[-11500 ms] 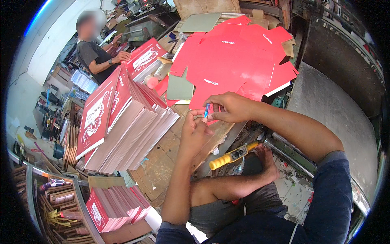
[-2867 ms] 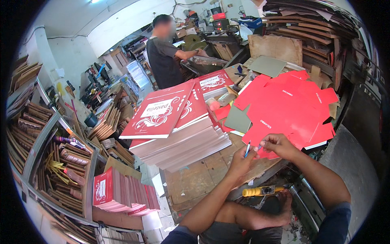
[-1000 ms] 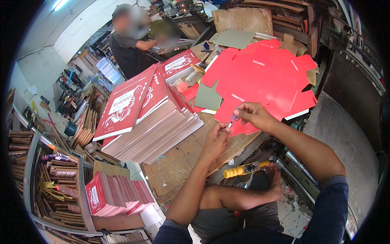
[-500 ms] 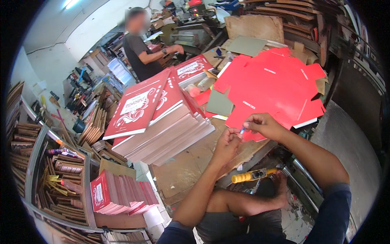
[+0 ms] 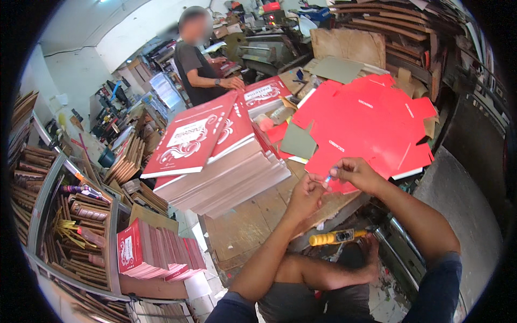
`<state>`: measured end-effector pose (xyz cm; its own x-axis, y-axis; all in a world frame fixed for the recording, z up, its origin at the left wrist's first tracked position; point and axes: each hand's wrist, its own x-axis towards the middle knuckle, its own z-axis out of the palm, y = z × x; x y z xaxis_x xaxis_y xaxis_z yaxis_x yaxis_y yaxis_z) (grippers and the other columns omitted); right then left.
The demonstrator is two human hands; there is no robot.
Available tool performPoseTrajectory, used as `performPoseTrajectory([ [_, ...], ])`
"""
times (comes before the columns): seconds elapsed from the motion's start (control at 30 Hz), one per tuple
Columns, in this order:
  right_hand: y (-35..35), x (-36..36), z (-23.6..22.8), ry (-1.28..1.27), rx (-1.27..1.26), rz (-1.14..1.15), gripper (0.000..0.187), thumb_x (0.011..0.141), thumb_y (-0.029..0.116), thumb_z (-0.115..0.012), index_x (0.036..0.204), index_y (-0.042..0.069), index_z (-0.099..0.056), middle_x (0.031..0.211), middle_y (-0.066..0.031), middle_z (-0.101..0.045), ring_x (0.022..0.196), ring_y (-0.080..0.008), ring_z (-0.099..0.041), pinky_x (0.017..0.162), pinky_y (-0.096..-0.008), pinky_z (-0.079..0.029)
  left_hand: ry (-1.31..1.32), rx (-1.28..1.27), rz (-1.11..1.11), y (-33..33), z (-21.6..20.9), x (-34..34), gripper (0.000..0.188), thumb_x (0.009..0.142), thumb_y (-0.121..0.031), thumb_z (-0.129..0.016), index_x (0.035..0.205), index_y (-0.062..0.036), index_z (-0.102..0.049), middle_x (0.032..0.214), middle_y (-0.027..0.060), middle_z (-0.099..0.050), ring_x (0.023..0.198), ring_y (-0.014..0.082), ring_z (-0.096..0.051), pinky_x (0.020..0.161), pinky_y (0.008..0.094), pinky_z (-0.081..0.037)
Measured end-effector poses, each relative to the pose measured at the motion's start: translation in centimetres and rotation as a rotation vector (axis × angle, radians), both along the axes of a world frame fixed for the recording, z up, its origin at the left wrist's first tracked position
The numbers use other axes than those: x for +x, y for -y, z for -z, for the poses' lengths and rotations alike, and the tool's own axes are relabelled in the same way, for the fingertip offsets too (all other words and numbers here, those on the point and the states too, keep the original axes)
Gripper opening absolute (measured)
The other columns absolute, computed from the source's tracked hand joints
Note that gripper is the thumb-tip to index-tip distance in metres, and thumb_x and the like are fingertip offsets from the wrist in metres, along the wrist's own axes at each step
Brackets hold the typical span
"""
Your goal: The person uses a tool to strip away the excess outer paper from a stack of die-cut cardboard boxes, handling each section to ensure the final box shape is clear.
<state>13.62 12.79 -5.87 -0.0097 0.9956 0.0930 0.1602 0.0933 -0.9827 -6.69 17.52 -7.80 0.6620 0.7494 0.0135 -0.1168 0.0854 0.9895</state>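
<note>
In front of me, at the table's near edge, both hands are pinched about a small, slender blue-and-white thing point(image 5: 328, 178); its kind is too small to tell. The fingertips of my left hand point(image 5: 306, 195) close on its lower end. My right hand point(image 5: 355, 173) grips the upper end between thumb and fingers. Just beyond them lie flat red die-cut card sheets point(image 5: 371, 129) with tabbed edges, piled on the table. To the left of my hands rises a tall stack of red-covered printed sheets point(image 5: 226, 177), its top ones askew.
Below the table edge is a yellow-handled tool point(image 5: 323, 238), near my bare foot. A co-worker point(image 5: 196, 64) stands across the table beside another red stack point(image 5: 265, 92). At lower left are shelves of wooden pieces point(image 5: 83, 237) and more red-covered bundles point(image 5: 156, 250).
The view has shifted slightly. My hands keep their pinch on the small thing, its angle a little altered. The co-worker's hand has come down by the farther red stack.
</note>
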Motion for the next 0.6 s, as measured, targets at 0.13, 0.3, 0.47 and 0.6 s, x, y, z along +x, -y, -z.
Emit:
performPoseTrajectory([
  [0.13, 0.1, -0.4, -1.7, -0.061, 0.011, 0.043, 0.028, 0.091, 0.030, -0.066, 0.097, 0.002, -0.066, 0.084, -0.0016, -0.066, 0.075, -0.0076, -0.057, 0.068, -0.0251, -0.046, -0.041, 0.033, -0.063, -0.8, -0.4, -0.4, 0.025, 0.089, -0.011, -0.065, 0.110, -0.0042, -0.053, 0.086, 0.0045, -0.066, 0.061, 0.0061, -0.053, 0.053, 0.0205, -0.042],
  [0.3, -0.1, 0.2, -1.1, -0.066, -0.018, 0.046, 0.028, 0.090, 0.030, -0.067, 0.097, 0.003, -0.066, 0.084, -0.0012, -0.065, 0.074, -0.0079, -0.056, 0.069, -0.0250, -0.046, -0.029, 0.061, -0.097, -0.5, -0.8, -0.1, 0.030, 0.085, -0.010, -0.071, 0.106, 0.0003, -0.054, 0.081, 0.0051, -0.064, 0.063, 0.0077, -0.054, 0.054, 0.0218, -0.043],
  [0.47, -0.1, 0.5, -0.5, -0.028, -0.048, -0.021, 0.027, 0.091, 0.030, -0.067, 0.098, 0.004, -0.066, 0.087, -0.0022, -0.066, 0.080, -0.0084, -0.059, 0.072, -0.0255, -0.048, -0.065, 0.106, -0.118, -0.4, -0.3, -0.1, 0.028, 0.084, -0.011, -0.072, 0.104, 0.0002, -0.055, 0.081, 0.0059, -0.065, 0.063, 0.0079, -0.054, 0.055, 0.0222, -0.043],
  [0.6, -0.2, 0.2, -0.4, -0.044, -0.010, -0.034, 0.026, 0.089, 0.031, -0.068, 0.094, 0.005, -0.067, 0.080, 0.0016, -0.063, 0.071, -0.0063, -0.055, 0.065, -0.0246, -0.045, -0.026, 0.056, -0.091, -0.3, -0.6, -0.2, 0.021, 0.091, -0.016, -0.064, 0.103, -0.0008, -0.056, 0.089, 0.0109, -0.069, 0.064, 0.0094, -0.056, 0.058, 0.0230, -0.046],
])
